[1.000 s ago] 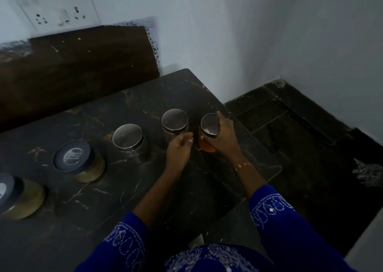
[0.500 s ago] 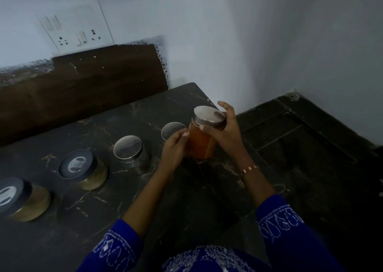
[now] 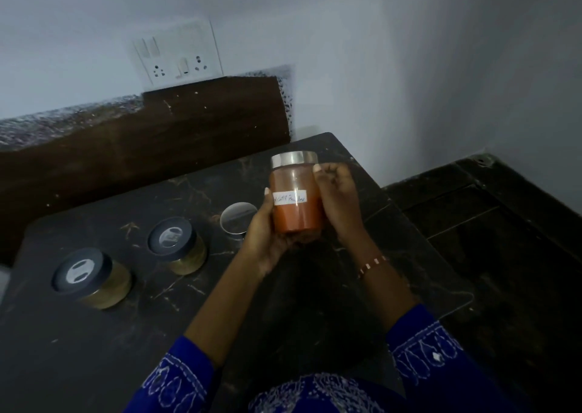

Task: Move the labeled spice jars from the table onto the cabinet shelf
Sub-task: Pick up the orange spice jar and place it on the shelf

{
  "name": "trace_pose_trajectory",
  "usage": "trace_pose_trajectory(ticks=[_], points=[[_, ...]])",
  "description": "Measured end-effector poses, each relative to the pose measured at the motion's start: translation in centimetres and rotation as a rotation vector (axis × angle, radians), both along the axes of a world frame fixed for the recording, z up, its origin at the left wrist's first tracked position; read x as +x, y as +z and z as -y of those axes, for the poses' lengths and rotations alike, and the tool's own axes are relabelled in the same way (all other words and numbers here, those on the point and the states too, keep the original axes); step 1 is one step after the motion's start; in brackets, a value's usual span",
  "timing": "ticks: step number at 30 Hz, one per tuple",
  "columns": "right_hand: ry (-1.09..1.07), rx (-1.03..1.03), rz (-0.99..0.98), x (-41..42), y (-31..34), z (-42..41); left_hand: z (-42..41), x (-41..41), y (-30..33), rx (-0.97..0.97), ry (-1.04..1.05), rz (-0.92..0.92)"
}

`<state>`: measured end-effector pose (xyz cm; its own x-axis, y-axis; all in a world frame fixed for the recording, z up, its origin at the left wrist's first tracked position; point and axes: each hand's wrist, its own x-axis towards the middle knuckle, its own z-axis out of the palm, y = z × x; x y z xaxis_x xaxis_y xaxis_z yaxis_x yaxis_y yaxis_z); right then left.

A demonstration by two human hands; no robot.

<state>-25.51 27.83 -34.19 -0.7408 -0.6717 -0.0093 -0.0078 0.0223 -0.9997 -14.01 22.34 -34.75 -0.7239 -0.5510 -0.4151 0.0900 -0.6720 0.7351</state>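
A glass jar of orange-red powder [image 3: 296,211] with a steel lid and a white handwritten label is held upright above the dark marble table [image 3: 315,302]. My left hand [image 3: 263,239] cups its left side and base. My right hand [image 3: 338,204] grips its right side. On the table stand a steel-lidded jar [image 3: 237,222], partly hidden behind my left hand, and two dark-lidded jars of yellowish spice [image 3: 178,244] [image 3: 91,275] further left.
A white wall with a switch and socket plate [image 3: 178,55] rises behind a brown backsplash [image 3: 141,148]. To the right of the table lies a lower dark stone floor or ledge [image 3: 488,223]. No cabinet shelf is in view.
The orange jar has been lifted off the table and raised upright, with its label turned toward me. Both hands now hold it. The camera has tilted up.
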Motion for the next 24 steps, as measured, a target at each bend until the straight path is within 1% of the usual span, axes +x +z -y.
trace_pose_trajectory(ticks=[3, 8, 12, 15, 17, 21, 24], points=[[0.122, 0.039, 0.008, 1.3, 0.7, 0.6, 1.2, 1.5, 0.9, -0.118, 0.077, 0.054], [0.301, -0.033, 0.066, 4.0, 2.0, 2.0, 3.3, 4.1, 2.4, -0.318, 0.138, 0.167], [0.419, -0.124, 0.077, 5.4, 4.1, 4.5, 5.3, 6.2, 4.8, -0.445, 0.186, 0.154], [0.497, -0.19, -0.01, 6.0, 7.1, 6.9, 7.3, 7.3, 7.9, -0.562, 0.245, 0.123], [0.508, -0.239, -0.078, 6.5, 9.7, 8.7, 8.7, 7.8, 10.5, -0.647, 0.29, 0.1], [0.484, -0.348, -0.213, 8.0, 15.8, 12.4, 11.2, 8.6, 16.9, -0.821, 0.398, 0.051], [0.42, -0.423, -0.304, 8.8, 20.7, 14.4, 12.8, 8.8, 21.9, -0.949, 0.485, 0.026]])
